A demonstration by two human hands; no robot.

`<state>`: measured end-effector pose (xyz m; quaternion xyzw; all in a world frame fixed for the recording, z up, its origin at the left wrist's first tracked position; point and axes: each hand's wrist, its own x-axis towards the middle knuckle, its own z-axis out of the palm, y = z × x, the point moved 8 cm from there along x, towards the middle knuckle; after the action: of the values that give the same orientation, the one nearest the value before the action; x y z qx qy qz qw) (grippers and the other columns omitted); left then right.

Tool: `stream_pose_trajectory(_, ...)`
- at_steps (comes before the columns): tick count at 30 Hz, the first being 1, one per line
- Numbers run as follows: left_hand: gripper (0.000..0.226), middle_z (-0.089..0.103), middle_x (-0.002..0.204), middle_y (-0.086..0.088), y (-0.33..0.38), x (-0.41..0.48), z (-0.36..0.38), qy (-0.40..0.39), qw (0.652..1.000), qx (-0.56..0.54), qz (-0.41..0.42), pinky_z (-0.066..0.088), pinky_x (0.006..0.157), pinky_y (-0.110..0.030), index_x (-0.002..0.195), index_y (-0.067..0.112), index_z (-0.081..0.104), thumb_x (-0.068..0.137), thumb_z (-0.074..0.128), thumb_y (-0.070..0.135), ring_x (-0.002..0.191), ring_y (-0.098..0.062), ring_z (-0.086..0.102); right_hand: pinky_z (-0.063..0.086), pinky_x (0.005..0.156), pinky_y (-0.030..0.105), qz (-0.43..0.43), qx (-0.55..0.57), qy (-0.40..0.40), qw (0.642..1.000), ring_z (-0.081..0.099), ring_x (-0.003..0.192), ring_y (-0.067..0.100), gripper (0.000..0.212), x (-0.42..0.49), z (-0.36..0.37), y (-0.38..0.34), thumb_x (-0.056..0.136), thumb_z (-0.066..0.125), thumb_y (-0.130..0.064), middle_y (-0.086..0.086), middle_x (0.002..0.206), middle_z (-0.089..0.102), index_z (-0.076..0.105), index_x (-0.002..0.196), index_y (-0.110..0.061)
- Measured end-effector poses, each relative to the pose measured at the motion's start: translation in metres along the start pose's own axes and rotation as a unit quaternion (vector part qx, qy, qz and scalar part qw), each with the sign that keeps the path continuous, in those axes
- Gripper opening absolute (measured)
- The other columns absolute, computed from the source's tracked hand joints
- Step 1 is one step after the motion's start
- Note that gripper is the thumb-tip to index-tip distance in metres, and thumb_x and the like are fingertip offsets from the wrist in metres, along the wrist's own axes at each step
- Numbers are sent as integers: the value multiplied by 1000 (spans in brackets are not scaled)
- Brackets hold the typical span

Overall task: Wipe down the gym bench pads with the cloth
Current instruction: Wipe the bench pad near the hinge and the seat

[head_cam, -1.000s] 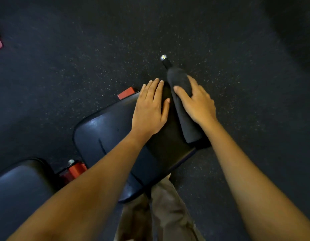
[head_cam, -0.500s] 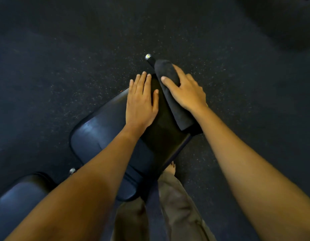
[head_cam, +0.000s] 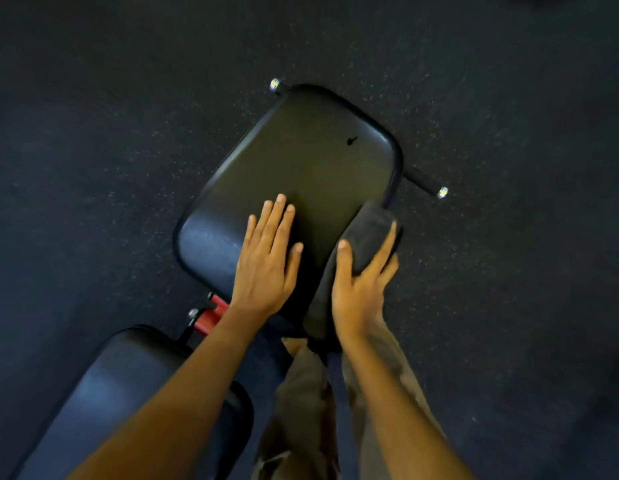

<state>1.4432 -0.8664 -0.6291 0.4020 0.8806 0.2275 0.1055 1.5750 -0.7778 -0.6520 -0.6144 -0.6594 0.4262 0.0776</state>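
Black bench pad (head_cam: 311, 161) on speckled floor (head_cam: 128, 98), dark cloth (head_cam: 370, 230) at its edge.

This is a gym. The floor (head_cam: 128, 133) is black rubber matting flecked with pale specks. Two black vinyl cushions of the weight-training kind, a seat pad (head_cam: 301, 161) and a second pad (head_cam: 121, 382), meet at a red metal bracket (head_cam: 209, 315). A black bar (head_cam: 420, 178) with silver end caps lies beneath.
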Motion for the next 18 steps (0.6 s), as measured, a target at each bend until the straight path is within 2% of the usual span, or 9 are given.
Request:
stream_pose_trajectory(2, 53, 26, 152, -15, -8, -13, 4, -15, 1000, 8, -3, 2, 116, -32, 143, 1, 32, 98, 36, 27, 142, -22, 13, 32, 106, 43, 14, -22, -7, 1000, 31, 138, 33, 80, -31, 3, 15, 85, 39, -64, 12, 156, 23, 11, 153, -31)
stream_pose_trajectory(4, 55, 25, 153, -15, -14, -21, 9, -26, 1000, 14, -5, 1, 116, -32, 144, 2, 30, 98, 35, 30, 142, -20, 11, 34, 103, 40, 0, 1, -4, 1000, 36, 135, 34, 80, -32, 4, 15, 86, 41, -60, 14, 153, 27, 16, 153, -24)
stream_pose_trajectory(7, 56, 25, 153, -16, -17, -22, 11, -27, 999, 17, 3, 1, 116, -32, 145, 2, 30, 97, 35, 31, 142, -23, 14, 39, 102, 45, -31, 45, 25, 998, 43, 127, 38, 74, 13, -4, -3, 90, 45, -57, 14, 147, 32, 18, 152, -26)
stream_pose_trajectory(10, 55, 25, 153, -16, -16, -22, 11, -15, 1000, 8, 8, -2, 116, -30, 145, 2, 29, 97, 35, 30, 142, -26, 15, 36, 93, 37, 7, 78, 33, 996, 44, 125, 36, 66, 74, -15, -25, 97, 48, -42, 13, 149, 30, 15, 152, -28)
stream_pose_trajectory(13, 55, 25, 153, -16, -15, -22, 11, -9, 1000, 8, 7, -3, 116, -30, 145, 2, 29, 97, 36, 29, 142, -26, 15, 33, 84, 31, -12, 58, 63, 996, 48, 122, 34, 66, 78, -18, -34, 97, 46, -46, 11, 149, 31, 14, 153, -30)
stream_pose_trajectory(16, 55, 25, 153, -17, -15, -22, 10, -11, 1000, 12, 9, -3, 116, -30, 145, 2, 29, 98, 35, 30, 142, -26, 15, 41, 94, 36, -39, 14, 48, 998, 47, 124, 34, 72, 5, -1, -5, 92, 47, -55, 13, 147, 33, 19, 153, -26)
stream_pose_trajectory(18, 56, 25, 153, -16, -15, -20, 9, -13, 1000, 12, 11, -4, 116, -29, 146, 2, 29, 98, 35, 30, 143, -25, 14, 32, 105, 35, -50, -49, 55, 996, 45, 125, 36, 74, -51, 3, 11, 91, 50, -52, 22, 144, 39, 28, 150, -12)
